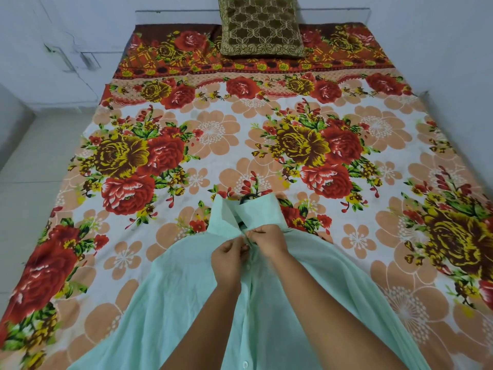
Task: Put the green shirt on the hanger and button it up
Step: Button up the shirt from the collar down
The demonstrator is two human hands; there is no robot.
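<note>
Lengthwise, green shirt (186, 303) lies flat; collar (240, 212) points toward pillow (261, 25)

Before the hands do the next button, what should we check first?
1. Dark hanger hook pokes out of the collar: ok.
2. Pale green shirt lies spread on the flowered bedsheet: ok.
3. Left hand and right hand pinch the placket near the collar: ok.
4. Top button is through its hole: cannot tell, fingers hide it.
5. Lower white button is fastened: cannot tell.
</note>
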